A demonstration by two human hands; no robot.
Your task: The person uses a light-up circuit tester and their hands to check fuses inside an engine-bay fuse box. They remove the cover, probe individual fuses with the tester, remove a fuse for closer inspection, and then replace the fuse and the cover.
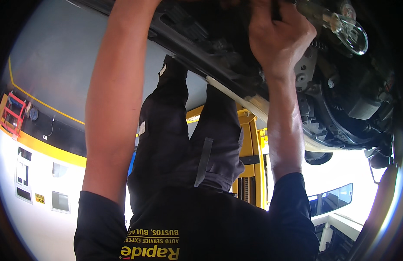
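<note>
My right hand [282, 41] is raised at the top edge, its fingers curled closed among dark vehicle parts [219, 48]. The fingertips and whatever they hold lie hidden or beyond the edge. A clear glass bulb [352, 35] on a dark holder appears to the right of this hand, apart from it. My left forearm [114, 87] stretches up past the top edge, so that hand is out of the picture. Below and right of my right wrist are a perforated metal bracket [303, 69] and dark mechanical parts of the vehicle.
A long dark vehicle edge [175, 37] crosses diagonally between my arms. Behind my legs [164, 122] stands a yellow metal post [251, 163]. Grey floor [53, 56] with a yellow line lies at left, along with a red metal frame [14, 115] by the wall.
</note>
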